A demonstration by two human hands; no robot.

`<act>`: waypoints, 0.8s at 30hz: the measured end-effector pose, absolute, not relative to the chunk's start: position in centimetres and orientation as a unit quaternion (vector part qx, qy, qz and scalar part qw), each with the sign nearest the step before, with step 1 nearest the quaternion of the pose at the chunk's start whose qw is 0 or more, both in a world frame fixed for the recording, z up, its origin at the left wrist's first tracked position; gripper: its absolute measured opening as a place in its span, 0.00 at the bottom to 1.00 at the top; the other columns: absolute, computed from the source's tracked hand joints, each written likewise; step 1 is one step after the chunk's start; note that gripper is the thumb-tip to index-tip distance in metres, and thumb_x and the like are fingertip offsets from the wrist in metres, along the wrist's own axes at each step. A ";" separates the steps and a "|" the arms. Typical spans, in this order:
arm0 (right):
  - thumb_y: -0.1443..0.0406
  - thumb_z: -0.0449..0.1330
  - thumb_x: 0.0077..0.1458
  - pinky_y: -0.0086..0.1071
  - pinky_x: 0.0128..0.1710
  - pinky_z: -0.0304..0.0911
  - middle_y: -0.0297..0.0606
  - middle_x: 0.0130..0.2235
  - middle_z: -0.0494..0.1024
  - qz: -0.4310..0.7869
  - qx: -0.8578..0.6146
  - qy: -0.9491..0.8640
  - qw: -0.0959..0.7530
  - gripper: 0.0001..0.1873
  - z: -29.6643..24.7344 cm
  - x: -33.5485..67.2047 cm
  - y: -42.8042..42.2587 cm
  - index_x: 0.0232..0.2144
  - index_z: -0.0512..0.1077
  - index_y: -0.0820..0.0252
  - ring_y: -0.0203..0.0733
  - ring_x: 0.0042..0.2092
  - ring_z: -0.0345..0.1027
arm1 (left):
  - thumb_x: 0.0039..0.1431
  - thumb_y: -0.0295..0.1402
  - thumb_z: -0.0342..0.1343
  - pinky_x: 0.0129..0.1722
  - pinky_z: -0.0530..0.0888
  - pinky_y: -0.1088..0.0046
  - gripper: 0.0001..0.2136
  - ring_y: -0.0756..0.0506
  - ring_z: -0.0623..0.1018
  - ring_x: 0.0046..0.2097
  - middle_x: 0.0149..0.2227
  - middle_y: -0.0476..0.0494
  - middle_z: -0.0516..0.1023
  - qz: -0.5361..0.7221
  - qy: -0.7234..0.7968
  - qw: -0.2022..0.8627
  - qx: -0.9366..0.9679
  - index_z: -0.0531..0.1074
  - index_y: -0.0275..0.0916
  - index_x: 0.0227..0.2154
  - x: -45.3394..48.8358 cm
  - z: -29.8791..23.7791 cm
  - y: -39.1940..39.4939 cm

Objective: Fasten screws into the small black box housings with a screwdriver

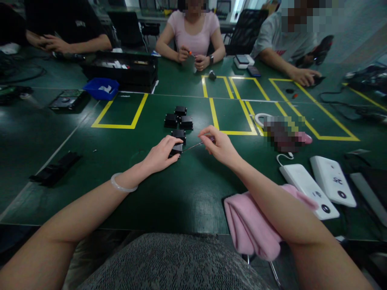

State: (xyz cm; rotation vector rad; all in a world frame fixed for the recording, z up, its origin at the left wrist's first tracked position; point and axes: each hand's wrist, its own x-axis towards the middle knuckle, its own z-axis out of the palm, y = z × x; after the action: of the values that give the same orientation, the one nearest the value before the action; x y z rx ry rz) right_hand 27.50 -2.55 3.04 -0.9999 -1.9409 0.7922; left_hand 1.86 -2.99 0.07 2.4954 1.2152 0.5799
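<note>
With thumb and fingers, my left hand point(163, 155) grips a small black block point(176, 150) against the green table. In my right hand point(218, 146) is a screwdriver point(193, 147), its thin shaft slanting down left so the tip meets the block's right side. Most of the handle is hidden by my fingers. Just beyond my left fingertips sits another black block point(178, 135), close to the held one. Further away, a few similar blocks point(180, 109) with small shiny points at their corners are grouped together.
Left of me lie long black parts point(57, 169). A blue bin point(101, 88) and a black box point(121, 74) stand at the far left. White power banks point(310, 191) and a pink cloth point(250, 221) are on the right. Across the table, co-workers sit, one handling an orange-tipped tool point(190, 52).
</note>
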 end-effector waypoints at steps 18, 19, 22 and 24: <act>0.60 0.56 0.68 0.31 0.30 0.56 0.28 0.28 0.66 0.308 -0.376 -0.776 0.402 0.07 3.1 27.5 -2.7 0.44 0.67 0.57 0.34 0.27 0.61 | 0.66 0.34 0.53 0.56 0.77 0.52 0.20 0.34 0.73 0.61 0.59 0.35 0.70 0.196 0.423 0.154 0.871 0.65 0.41 0.60 1.9 0.3 -3.1; 0.59 0.55 0.68 0.31 0.30 0.56 0.27 0.27 0.66 0.311 -0.378 -0.776 0.399 0.07 3.1 27.5 -2.7 0.43 0.67 0.57 0.34 0.27 0.61 | 0.66 0.34 0.53 0.56 0.77 0.52 0.20 0.34 0.73 0.61 0.59 0.35 0.70 0.196 0.423 0.154 0.871 0.65 0.41 0.60 1.9 0.3 -3.1; 0.56 0.56 0.68 0.31 0.29 0.53 0.28 0.25 0.66 0.309 -0.387 -0.777 0.389 0.11 3.2 27.5 -2.7 0.37 0.68 0.57 0.34 0.26 0.59 | 0.66 0.34 0.54 0.55 0.77 0.52 0.20 0.34 0.73 0.61 0.59 0.36 0.70 0.196 0.425 0.152 0.871 0.64 0.42 0.60 1.9 0.3 -3.1; 0.57 0.56 0.68 0.31 0.29 0.53 0.28 0.25 0.66 0.305 -0.391 -0.778 0.387 0.11 3.2 27.5 -2.7 0.35 0.68 0.57 0.34 0.26 0.58 | 0.66 0.34 0.54 0.55 0.77 0.53 0.20 0.35 0.73 0.61 0.59 0.36 0.70 0.197 0.425 0.151 0.871 0.64 0.42 0.60 1.9 0.3 -3.1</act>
State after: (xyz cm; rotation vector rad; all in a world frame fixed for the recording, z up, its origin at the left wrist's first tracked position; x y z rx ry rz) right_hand 27.54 -2.75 3.25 -0.9941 -1.9790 0.7755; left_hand 1.88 -3.12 0.27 2.4997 1.2187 0.5647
